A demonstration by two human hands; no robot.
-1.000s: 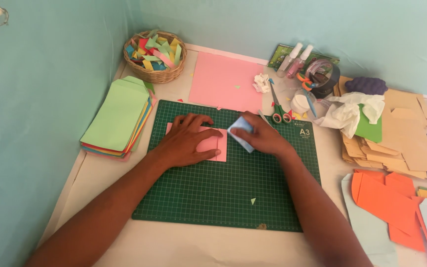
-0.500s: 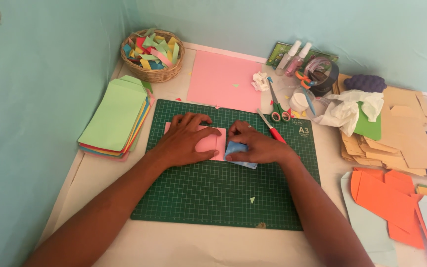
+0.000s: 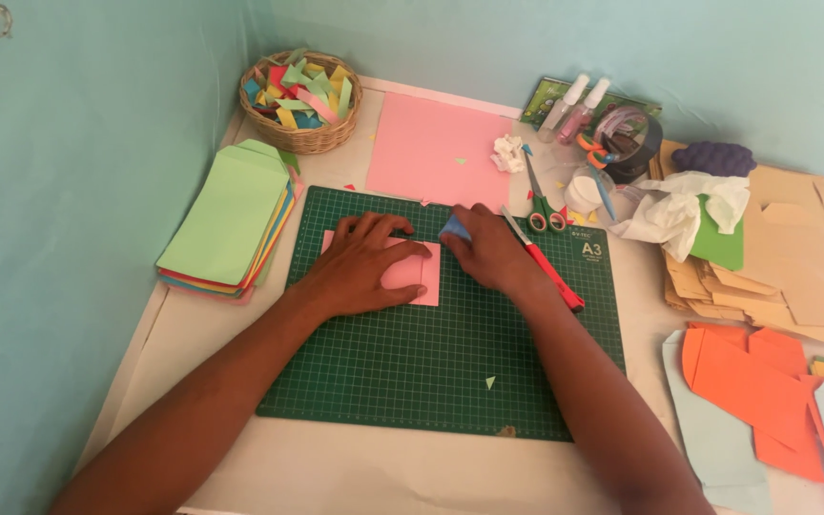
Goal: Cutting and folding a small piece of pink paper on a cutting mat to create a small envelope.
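My left hand (image 3: 360,262) lies flat, fingers spread, on a small pink paper piece (image 3: 412,275) in the upper part of a dark green cutting mat (image 3: 431,381). Beside it, my right hand (image 3: 488,253) is closed over a small light blue object (image 3: 453,227), only a corner of which shows at the pink piece's right edge. A red craft knife (image 3: 545,265) lies on the mat just right of my right hand.
A wicker basket (image 3: 302,138) of coloured paper strips and a stack of coloured envelopes (image 3: 231,215) sit at the left. A pink sheet (image 3: 436,148), scissors (image 3: 541,195), bottles (image 3: 574,105), tape rolls, crumpled tissue, brown (image 3: 793,257) and orange papers (image 3: 746,381) fill the right.
My right hand with the blue object slid across the pink piece and now sits at its upper right edge. My left hand stays pressed on the pink paper.
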